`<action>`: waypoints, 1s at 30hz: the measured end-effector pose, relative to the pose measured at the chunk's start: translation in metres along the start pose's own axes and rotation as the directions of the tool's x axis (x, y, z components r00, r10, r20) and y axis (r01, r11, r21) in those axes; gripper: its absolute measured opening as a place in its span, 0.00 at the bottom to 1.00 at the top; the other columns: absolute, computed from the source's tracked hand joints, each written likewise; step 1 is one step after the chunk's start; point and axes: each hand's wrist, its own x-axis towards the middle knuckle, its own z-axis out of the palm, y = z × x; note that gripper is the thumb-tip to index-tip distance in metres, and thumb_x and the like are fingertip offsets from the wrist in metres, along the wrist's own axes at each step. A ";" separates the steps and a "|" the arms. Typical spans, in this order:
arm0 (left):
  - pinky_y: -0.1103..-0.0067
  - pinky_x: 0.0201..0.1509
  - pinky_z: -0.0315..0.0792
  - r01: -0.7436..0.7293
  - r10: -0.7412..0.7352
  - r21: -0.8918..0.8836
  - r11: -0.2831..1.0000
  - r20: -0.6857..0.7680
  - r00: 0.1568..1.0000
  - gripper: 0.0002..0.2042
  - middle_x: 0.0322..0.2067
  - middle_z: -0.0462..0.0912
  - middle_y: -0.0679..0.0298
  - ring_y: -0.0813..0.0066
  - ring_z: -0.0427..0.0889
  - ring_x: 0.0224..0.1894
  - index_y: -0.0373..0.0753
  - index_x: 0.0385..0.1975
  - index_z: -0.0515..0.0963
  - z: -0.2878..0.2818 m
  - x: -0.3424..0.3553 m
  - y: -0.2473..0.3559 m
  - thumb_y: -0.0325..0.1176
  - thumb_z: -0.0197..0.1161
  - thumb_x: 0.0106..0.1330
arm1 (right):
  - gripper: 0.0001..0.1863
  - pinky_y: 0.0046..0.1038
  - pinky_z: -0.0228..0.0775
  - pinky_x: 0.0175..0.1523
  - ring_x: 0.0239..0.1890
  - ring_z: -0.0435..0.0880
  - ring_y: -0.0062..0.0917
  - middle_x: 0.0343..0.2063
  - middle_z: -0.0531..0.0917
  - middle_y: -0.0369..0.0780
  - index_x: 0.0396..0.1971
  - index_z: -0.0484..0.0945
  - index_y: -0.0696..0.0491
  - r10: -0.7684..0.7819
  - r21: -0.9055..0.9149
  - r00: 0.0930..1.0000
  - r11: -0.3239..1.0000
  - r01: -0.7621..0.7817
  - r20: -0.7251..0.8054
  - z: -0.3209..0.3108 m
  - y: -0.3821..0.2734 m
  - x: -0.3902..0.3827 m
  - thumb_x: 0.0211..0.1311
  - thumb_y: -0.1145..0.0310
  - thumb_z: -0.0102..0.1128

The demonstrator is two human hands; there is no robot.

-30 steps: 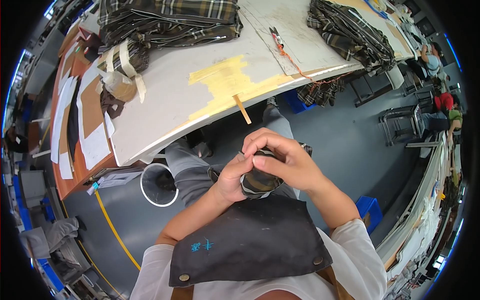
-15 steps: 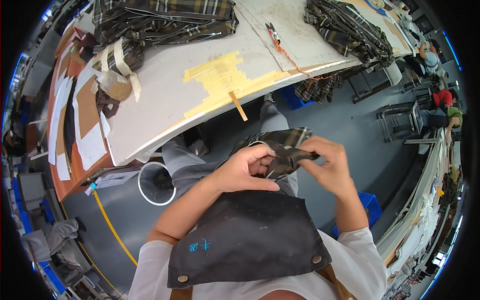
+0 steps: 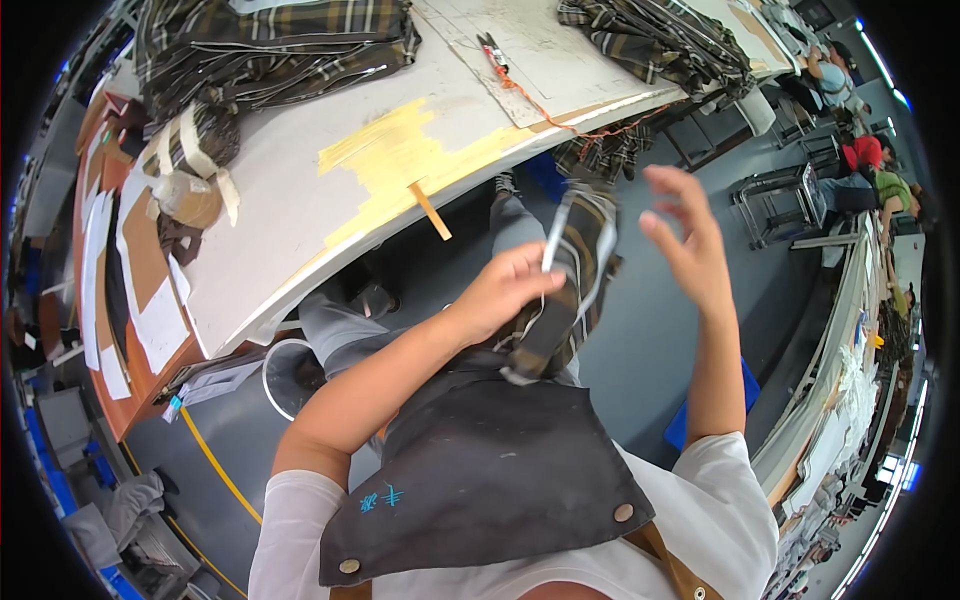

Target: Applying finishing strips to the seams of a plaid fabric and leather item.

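Observation:
My left hand (image 3: 515, 285) grips a dark plaid fabric piece (image 3: 565, 310) with pale strips along it, held upright over my lap and slightly blurred. My right hand (image 3: 685, 225) is raised to the right of the cloth, fingers apart and curved, holding nothing. A dark apron (image 3: 470, 460) covers my front. Beyond my hands, the table (image 3: 270, 280) carries yellow tape (image 3: 370, 150), with a flat wooden stick (image 3: 430, 211) over its edge.
Plaid piles (image 3: 270, 50) lie at the back, beside nippers (image 3: 493, 58) on an orange cord. A bottle (image 3: 185, 200) and papers sit left. A bin (image 3: 290, 375) and blue crate (image 3: 678, 420) stand on the floor; stools (image 3: 760, 205) and seated people (image 3: 880, 190) are right.
The cloth has swung from sideways to upright in my left hand. My right hand has released it and risen to the right. The view has shifted slightly.

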 end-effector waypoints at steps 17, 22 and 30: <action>0.84 0.33 0.69 -0.104 0.170 0.217 0.971 -0.315 0.934 0.03 0.30 0.72 0.67 0.82 0.72 0.32 0.31 0.28 0.76 0.010 -0.052 0.024 0.20 0.60 0.55 | 0.12 0.24 0.68 0.26 0.22 0.77 0.29 0.22 0.78 0.40 0.29 0.76 0.57 -0.166 0.064 0.964 0.986 0.156 0.206 0.053 -0.044 -0.026 0.40 0.83 0.59; 0.88 0.26 0.63 -0.069 -0.088 -0.581 0.811 -0.238 0.967 0.05 0.34 0.74 0.69 0.86 0.69 0.31 0.38 0.35 0.76 -0.004 -0.077 0.015 0.25 0.54 0.62 | 0.09 0.25 0.66 0.25 0.22 0.76 0.31 0.21 0.76 0.40 0.27 0.75 0.57 -0.157 0.032 0.931 0.987 0.155 0.328 0.073 -0.046 -0.016 0.42 0.81 0.60; 0.89 0.26 0.59 -0.034 -0.076 -0.560 0.828 -0.171 0.982 0.08 0.32 0.75 0.73 0.89 0.66 0.28 0.39 0.39 0.73 -0.020 -0.087 0.001 0.27 0.56 0.61 | 0.10 0.26 0.68 0.28 0.25 0.77 0.32 0.24 0.77 0.41 0.29 0.75 0.58 -0.121 0.216 0.889 0.976 0.026 0.441 0.105 -0.050 -0.008 0.43 0.83 0.57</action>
